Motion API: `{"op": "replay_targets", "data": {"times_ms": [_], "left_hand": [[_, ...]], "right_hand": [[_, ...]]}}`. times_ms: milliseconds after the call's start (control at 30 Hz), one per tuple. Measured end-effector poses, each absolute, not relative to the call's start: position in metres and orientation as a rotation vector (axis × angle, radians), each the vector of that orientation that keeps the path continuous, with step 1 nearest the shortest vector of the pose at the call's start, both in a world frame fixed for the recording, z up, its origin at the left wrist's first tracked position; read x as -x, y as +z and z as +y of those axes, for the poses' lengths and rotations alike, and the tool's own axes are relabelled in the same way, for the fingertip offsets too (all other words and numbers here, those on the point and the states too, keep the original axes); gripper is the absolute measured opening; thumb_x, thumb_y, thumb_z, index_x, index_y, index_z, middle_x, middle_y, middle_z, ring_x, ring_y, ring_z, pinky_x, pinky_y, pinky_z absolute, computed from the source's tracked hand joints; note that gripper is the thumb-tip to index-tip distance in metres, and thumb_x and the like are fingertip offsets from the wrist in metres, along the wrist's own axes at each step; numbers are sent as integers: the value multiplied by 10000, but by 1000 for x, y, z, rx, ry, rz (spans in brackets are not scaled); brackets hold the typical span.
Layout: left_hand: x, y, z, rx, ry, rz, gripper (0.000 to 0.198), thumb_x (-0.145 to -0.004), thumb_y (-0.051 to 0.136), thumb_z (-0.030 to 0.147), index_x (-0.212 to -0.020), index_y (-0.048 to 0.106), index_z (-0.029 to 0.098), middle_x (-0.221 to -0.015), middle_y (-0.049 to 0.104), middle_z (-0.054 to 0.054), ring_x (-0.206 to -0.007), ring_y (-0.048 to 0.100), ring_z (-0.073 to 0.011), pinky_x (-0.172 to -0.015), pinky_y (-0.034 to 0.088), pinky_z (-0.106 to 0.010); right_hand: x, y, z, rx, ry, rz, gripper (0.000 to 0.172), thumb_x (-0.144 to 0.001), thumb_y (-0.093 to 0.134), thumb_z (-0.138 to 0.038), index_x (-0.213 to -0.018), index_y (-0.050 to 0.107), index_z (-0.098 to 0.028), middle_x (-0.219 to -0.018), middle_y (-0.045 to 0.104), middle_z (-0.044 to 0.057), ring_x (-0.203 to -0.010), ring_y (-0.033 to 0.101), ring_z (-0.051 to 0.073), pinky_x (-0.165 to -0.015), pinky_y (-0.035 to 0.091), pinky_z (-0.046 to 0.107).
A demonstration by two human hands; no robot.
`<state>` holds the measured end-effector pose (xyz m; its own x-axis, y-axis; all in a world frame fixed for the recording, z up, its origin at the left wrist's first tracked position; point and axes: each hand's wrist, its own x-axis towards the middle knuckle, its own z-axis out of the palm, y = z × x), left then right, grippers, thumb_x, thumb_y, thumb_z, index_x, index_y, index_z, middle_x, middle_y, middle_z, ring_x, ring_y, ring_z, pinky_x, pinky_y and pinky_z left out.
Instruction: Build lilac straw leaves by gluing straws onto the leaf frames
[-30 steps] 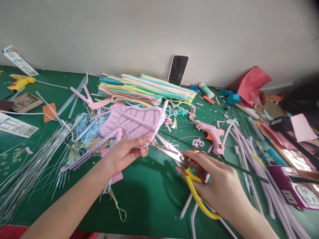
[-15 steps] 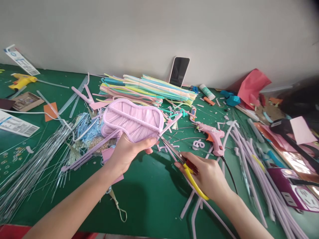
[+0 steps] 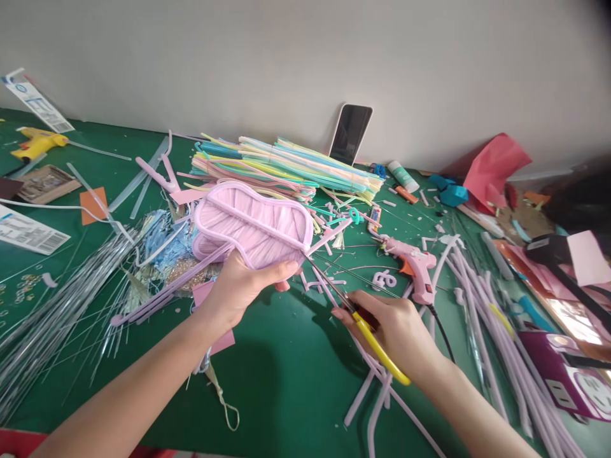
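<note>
My left hand [image 3: 248, 283] is closed on the lower edge of a lilac craft piece [image 3: 258, 222]. That piece has a wavy rim of fuzzy pipe cleaner, pleated lilac fabric inside and a bar running across it. Thin lilac stems [image 3: 172, 289] reach down to the left from behind my hand. In my right hand [image 3: 389, 327] is a pair of scissors with yellow handles [image 3: 377, 350]. The scissor tips touch or nearly touch the rim's lower right corner, just beyond my left thumb; whether the blades are apart there is too fine to tell.
Bundled pastel pipe cleaners [image 3: 286, 168] lie behind the piece, near a leaning phone [image 3: 351, 133]. A pink glue gun [image 3: 413, 264] rests to the right, beside long lilac pipe cleaners [image 3: 506, 343] and a purple power strip [image 3: 558, 375]. Silver wires [image 3: 62, 305] spread at left.
The scissor handles have drawn closer together, with the tips still at the rim's corner. My left hand keeps its hold. The view has shifted slightly.
</note>
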<state>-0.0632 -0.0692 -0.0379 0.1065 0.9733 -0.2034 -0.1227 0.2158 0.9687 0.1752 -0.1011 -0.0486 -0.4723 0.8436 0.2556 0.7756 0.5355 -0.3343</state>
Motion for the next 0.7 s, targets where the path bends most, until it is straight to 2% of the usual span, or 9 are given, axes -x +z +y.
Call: {"op": "replay_targets", "data": {"times_ms": [100, 200, 400, 533, 700], "left_hand": [[64, -38, -68, -1003, 1043, 1134, 156, -706, 812, 313, -723, 725, 185, -629, 678, -3, -680, 670, -188, -718, 546, -320], [65, -40, -67, -1020, 1049, 1132, 165, -713, 809, 311, -697, 705, 184, -585, 648, 13, -654, 655, -176, -743, 541, -327], [64, -37, -67, -1051, 1057, 1180, 169, -687, 822, 300, -725, 709, 179, -625, 674, -2, -699, 684, -204, -692, 545, -313], [63, -31, -67, -1085, 1050, 1242, 200, -674, 826, 310, -624, 684, 179, -599, 669, -13, -687, 683, -210, -682, 546, -308], [66, -34, -65, -1005, 1091, 1193, 169, -672, 832, 275, -770, 722, 193, -665, 689, -3, -650, 654, -175, -667, 537, -294]], "right_hand": [[-175, -51, -100, 1337, 263, -2379, 321, -945, 512, -397, -688, 519, -204, -466, 364, -84, -409, 282, 75, -427, 283, 186], [-174, -52, -99, 1344, 291, -2348, 335, -936, 520, -392, -656, 497, -209, -447, 326, -93, -408, 236, 77, -410, 271, 183], [-172, -60, -99, 1392, 316, -2287, 314, -922, 530, -379, -654, 502, -217, -443, 380, -86, -399, 228, 81, -389, 257, 202], [-173, -61, -101, 1357, 238, -2276, 301, -914, 551, -365, -660, 498, -215, -434, 395, -89, -372, 258, 70, -383, 260, 198], [-182, -44, -113, 1388, 50, -2258, 242, -900, 565, -387, -749, 519, -203, -435, 396, -91, -340, 367, 68, -385, 288, 186]]}}
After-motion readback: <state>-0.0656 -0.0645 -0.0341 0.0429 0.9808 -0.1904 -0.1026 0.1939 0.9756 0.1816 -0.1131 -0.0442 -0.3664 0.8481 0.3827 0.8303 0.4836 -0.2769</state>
